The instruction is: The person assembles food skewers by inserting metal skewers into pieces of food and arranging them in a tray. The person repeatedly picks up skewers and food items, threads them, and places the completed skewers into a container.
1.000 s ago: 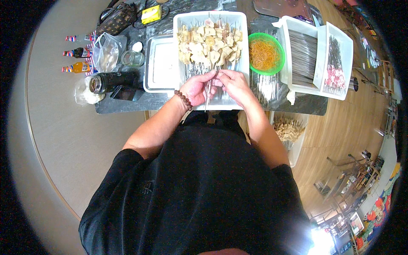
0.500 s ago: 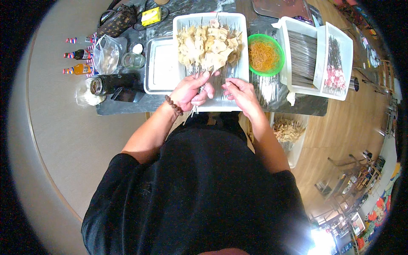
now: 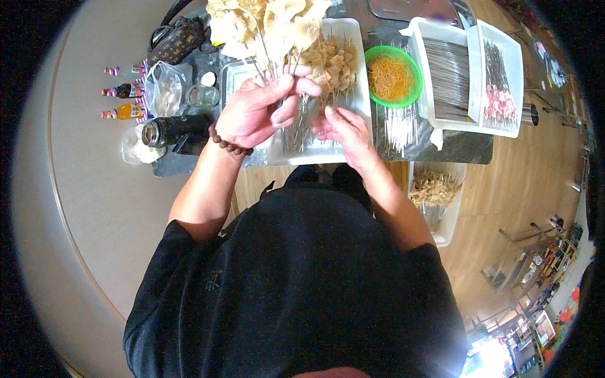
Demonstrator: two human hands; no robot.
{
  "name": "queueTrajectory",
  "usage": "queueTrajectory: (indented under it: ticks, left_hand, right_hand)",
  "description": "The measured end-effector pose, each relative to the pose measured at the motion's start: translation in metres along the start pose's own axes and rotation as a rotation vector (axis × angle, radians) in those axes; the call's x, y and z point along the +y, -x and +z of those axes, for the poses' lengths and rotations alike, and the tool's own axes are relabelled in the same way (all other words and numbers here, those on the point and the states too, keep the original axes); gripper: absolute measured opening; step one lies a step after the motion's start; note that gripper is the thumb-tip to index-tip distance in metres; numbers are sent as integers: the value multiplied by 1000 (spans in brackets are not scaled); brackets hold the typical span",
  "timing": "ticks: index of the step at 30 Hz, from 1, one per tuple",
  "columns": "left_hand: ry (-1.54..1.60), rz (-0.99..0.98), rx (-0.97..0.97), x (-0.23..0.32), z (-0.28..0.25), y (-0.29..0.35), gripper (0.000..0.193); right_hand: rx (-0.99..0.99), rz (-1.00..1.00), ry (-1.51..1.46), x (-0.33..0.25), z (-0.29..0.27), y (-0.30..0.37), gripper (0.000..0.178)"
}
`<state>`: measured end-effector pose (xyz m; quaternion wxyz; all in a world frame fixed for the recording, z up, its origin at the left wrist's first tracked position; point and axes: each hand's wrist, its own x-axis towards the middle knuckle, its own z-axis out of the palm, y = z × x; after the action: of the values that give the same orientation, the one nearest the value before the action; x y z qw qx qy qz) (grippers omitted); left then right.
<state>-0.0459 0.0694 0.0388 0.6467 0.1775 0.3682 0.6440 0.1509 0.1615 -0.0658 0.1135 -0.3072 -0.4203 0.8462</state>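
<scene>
Your left hand grips 1 gathered bundle of thin metal skewers threaded with pale-yellow, sheet-like food, raised in the upper frame, left of centre. Your right hand, fingers parted, looks empty over a white rectangular plastic tub, where more loaded skewers remain.

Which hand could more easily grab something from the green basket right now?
Probably the right hand: it looks empty and is nearer the green basket, while the left hand grips a bunch of skewers.
</scene>
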Motion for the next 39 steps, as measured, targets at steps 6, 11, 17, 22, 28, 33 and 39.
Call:
queueTrajectory:
  ticks: [6, 11, 17, 22, 28, 33, 39]
  left_hand:
    - [-14, 144, 66, -18, 23, -43, 35]
    - [16, 208, 115, -28, 33, -56, 31]
    - [113, 211, 52, -48, 46, -49, 23]
    - [81, 164, 75, -47, 37, -42, 26]
    - [79, 213, 194, -29, 36, -39, 22]
    - [76, 205, 195, -29, 45, -38, 23]
    - [2, 181, 206, -51, 42, -34, 24]
  right_hand:
    - [0, 49, -862, -13, 36, -25, 51]
    - [72, -69, -1082, -44, 48, -30, 46]
    - [132, -223, -987, -54, 38, -37, 31]
    - [85, -199, -844, -41, 32, -33, 30]
    - [135, 62, -936, -48, 65, -12, 41]
    - [160, -103, -1027, -69, 75, -12, 38]
    - [187, -52, -919, -67, 54, -20, 41]
